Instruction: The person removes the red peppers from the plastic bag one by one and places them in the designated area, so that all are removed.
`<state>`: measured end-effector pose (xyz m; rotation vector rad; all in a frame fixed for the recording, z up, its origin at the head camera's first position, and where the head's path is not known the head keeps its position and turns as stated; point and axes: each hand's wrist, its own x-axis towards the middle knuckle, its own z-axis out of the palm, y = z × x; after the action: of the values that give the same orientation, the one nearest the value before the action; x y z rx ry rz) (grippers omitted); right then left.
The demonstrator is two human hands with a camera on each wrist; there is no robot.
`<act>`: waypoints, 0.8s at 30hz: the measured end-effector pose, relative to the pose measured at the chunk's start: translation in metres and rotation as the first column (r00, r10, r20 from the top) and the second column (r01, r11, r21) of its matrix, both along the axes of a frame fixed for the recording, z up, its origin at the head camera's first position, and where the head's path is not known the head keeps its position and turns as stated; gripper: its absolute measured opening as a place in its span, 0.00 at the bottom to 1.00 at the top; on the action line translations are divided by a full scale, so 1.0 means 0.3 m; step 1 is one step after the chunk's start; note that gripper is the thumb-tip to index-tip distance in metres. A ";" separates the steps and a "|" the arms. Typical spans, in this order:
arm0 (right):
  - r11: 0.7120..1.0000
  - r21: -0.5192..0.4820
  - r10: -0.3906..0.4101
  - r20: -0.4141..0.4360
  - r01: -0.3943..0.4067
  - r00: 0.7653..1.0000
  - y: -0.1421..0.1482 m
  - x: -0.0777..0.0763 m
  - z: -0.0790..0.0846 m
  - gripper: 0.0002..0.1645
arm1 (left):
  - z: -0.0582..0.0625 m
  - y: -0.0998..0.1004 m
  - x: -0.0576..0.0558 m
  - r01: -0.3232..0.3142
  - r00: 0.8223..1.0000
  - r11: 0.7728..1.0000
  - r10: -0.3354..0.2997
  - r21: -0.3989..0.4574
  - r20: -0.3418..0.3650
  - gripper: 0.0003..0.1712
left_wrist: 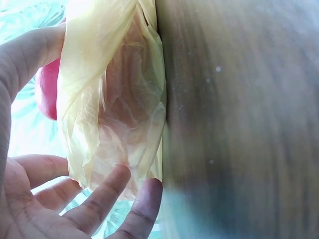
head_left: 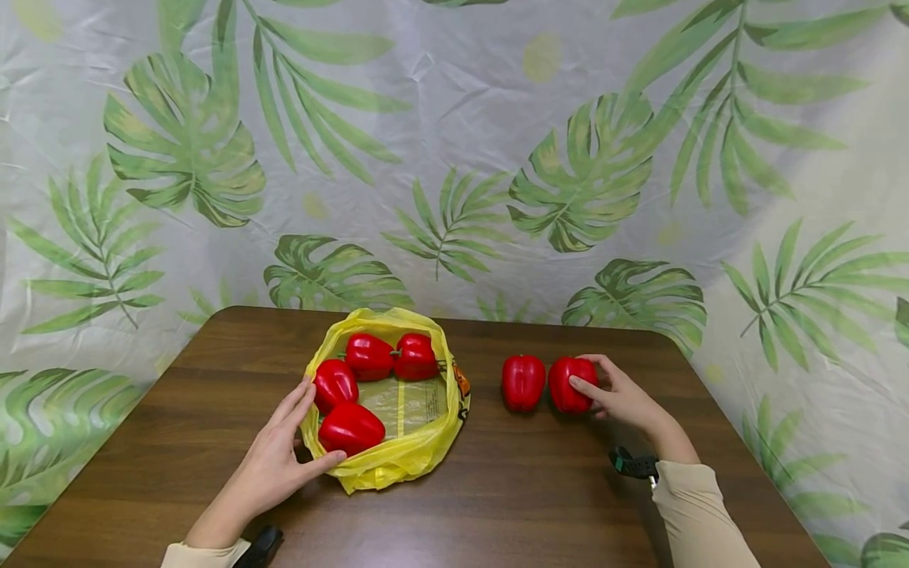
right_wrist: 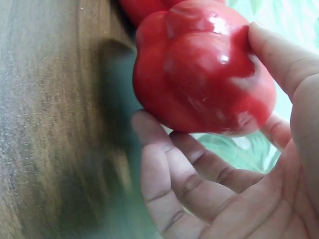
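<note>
A yellow plastic bag (head_left: 398,472) stands with its mouth rolled wide, several red bell peppers (head_left: 351,428) inside it. My left hand (head_left: 273,461) holds the bag's near-left rim, thumb and forefinger hooked over the edge. Close up in the left wrist view, other fingers (left_wrist: 102,201) lie against the bag's outer wall; the thumb tip is hidden behind the plastic. Right of the bag, my right hand (head_left: 625,398) grips a red bell pepper (right_wrist: 199,74) by its side, thumb on one face and fingers curled beneath. Another red bell pepper (head_left: 523,383) stands just left of it.
The dark brown wooden table (head_left: 540,505) has rounded far corners. Behind it hangs a pale cloth (head_left: 469,102) printed with green leaves. A dark band (head_left: 632,463) circles my right wrist, and another band (head_left: 259,546) is on the left.
</note>
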<state>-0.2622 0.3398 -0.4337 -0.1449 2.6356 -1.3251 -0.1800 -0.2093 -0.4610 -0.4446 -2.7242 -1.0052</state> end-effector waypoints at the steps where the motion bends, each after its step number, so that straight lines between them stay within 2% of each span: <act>1: 1.000 -0.001 0.001 0.005 -0.001 1.000 0.001 -0.002 -0.004 0.41 | 0.000 0.000 0.000 -0.001 1.000 1.000 0.001 -0.001 0.000 0.65; 24: 1.000 0.025 0.010 0.032 -0.011 0.999 -0.035 -0.013 -0.001 0.44 | 0.007 0.005 0.005 0.001 1.000 1.000 -0.001 0.009 0.008 0.65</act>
<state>-0.2660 0.3294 -0.4340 -0.1326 2.6201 -1.2801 -0.1783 -0.2078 -0.4590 -0.4414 -2.7259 -1.0219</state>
